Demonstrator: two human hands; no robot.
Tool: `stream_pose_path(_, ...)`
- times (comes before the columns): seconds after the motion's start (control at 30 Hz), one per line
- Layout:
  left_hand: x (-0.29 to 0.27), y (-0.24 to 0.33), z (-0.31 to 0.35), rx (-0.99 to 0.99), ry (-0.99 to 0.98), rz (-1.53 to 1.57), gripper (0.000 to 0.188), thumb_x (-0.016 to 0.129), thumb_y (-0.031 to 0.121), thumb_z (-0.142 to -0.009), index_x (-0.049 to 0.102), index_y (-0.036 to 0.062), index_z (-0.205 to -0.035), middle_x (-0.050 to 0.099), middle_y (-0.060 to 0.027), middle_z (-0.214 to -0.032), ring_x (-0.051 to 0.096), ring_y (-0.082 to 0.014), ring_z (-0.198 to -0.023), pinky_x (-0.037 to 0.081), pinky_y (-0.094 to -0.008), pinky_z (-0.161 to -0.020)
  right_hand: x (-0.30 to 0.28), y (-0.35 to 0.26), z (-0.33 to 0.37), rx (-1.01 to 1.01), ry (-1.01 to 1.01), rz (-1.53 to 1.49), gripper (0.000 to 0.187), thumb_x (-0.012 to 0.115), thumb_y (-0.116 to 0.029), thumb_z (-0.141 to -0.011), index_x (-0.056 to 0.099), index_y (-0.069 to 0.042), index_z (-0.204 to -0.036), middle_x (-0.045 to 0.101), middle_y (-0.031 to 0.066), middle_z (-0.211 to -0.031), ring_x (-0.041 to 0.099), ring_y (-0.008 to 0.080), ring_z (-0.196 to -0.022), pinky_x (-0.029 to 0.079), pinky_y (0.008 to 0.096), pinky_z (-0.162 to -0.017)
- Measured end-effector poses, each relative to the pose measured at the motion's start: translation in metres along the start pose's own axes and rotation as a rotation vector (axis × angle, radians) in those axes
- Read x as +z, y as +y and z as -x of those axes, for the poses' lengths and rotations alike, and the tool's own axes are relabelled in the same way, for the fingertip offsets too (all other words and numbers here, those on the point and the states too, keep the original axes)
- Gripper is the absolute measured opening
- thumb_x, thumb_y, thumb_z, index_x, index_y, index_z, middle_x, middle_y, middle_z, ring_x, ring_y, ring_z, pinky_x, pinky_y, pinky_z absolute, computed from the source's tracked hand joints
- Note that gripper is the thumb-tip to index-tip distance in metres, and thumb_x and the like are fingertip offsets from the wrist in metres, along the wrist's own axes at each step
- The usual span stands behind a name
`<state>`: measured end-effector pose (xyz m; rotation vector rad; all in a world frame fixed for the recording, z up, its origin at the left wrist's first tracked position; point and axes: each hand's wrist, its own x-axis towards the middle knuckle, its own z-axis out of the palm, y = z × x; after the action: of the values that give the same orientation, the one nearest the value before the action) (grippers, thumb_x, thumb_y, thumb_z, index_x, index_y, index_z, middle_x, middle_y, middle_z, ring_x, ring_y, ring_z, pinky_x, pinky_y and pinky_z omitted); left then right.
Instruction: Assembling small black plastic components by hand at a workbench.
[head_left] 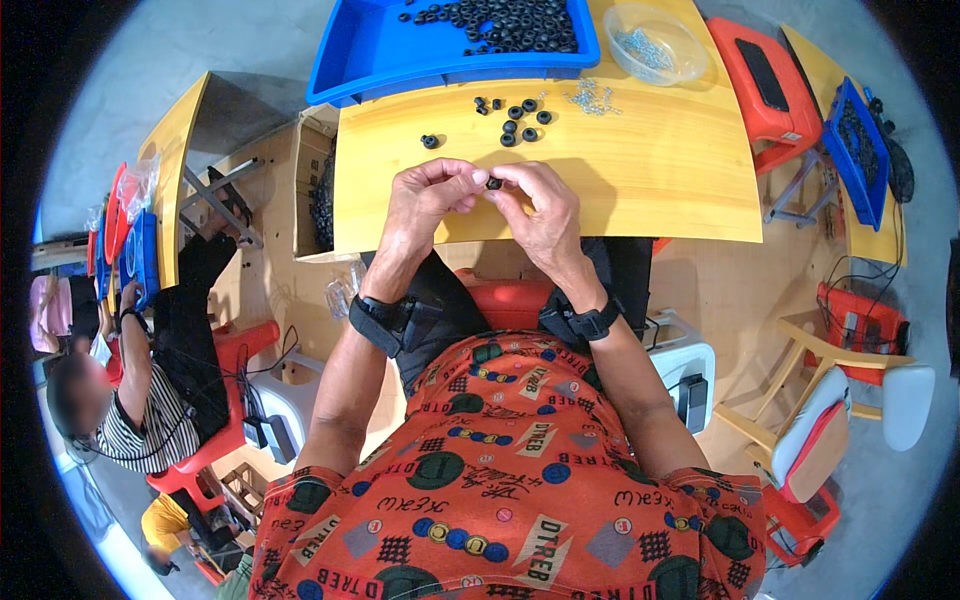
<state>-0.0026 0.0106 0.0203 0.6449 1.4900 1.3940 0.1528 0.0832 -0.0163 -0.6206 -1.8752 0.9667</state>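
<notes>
Evidently, everything turns on the narrow gap between the two hands, where a small black piece (494,183) sits over the desk (660,185), inward of its near edge. It lies to the right of the left hand (438,195) and to the left of the right hand (543,205), right at the fingertips of both, so neither is clearly nearer. Each grip is closed to a fine pinch of thumb and forefinger on the piece, the left from its left side, the right from its right; fingers cover much of it, and its long axis is too small to make out. Beyond the hands, toward the far edge, a loose cluster of black rings (512,127) rests on the bare wood, with a single black ring (430,142) apart from it toward the left edge. A blue tray (365,50) stands at the far edge, its right part heaped with black rings and its left part mostly bare. Just beside it, toward the far right corner, a clear bowl (690,65) holds small silvery pieces (642,48), and more silvery bits (592,98) lie scattered on the desk in front of it.
</notes>
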Motion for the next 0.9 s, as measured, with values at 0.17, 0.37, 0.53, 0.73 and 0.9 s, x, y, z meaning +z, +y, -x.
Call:
stream_pose_path(0.17,0.002,0.001,-0.001,-0.004,0.016,-0.051,0.014,0.079,0.013,-0.084,0.071,0.0024,-0.088,0.069,-0.0036,-0.076,0.059,-0.0082,-0.065,0.047,-0.0216,-0.062,-0.001,0.001,0.001,-0.021,-0.004,0.02,0.023,0.073,-0.003,-0.079,0.067,-0.003,-0.101,0.068,0.0127,-0.093,0.066,0.0317,-0.085,0.053,0.0397,-0.074)
stream_pose_path(0.37,-0.002,-0.007,-0.006,-0.003,0.004,-0.116,0.014,0.077,0.017,-0.086,0.072,0.0039,-0.088,0.068,-0.0016,-0.076,0.055,-0.0069,-0.064,0.043,-0.0213,-0.06,0.003,0.004,0.002,-0.078,0.011,0.07,0.022,0.073,-0.002,-0.079,0.067,-0.003,-0.1,0.068,0.0121,-0.093,0.066,0.0311,-0.086,0.054,0.0407,-0.075)
stream_pose_path(0.53,-0.003,-0.009,-0.01,-0.114,-0.015,-0.002,0.012,0.076,0.016,-0.088,0.07,0.0049,-0.087,0.067,-0.0018,-0.075,0.053,-0.0075,-0.063,0.041,-0.0215,-0.059,0.002,0.003,0.003,-0.051,0.014,0.039,0.02,0.073,-0.003,-0.079,0.067,-0.003,-0.099,0.068,0.0118,-0.093,0.066,0.0309,-0.087,0.054,0.0405,-0.075)
stream_pose_path(0.73,-0.005,-0.008,-0.013,-0.188,-0.103,0.116,0.011,0.075,0.015,-0.088,0.068,0.0069,-0.088,0.068,-0.0016,-0.081,0.061,-0.0089,-0.071,0.049,-0.0229,-0.065,-0.001,0.0,0.004,-0.027,0.049,-0.048,0.019,0.075,-0.002,-0.079,0.067,-0.002,-0.096,0.068,0.0117,-0.091,0.066,0.0309,-0.085,0.054,0.0396,-0.073)
stream_pose_path(0.9,-0.011,-0.011,-0.015,-0.229,-0.2,0.195,0.01,0.075,0.015,-0.089,0.068,0.0069,-0.09,0.069,-0.0024,-0.088,0.067,-0.0123,-0.084,0.055,-0.0258,-0.077,-0.002,0.002,0.004,-0.077,0.068,-0.056,0.02,0.076,-0.004,-0.078,0.068,-0.003,-0.096,0.068,0.0113,-0.091,0.066,0.0304,-0.084,0.054,0.0394,-0.072)
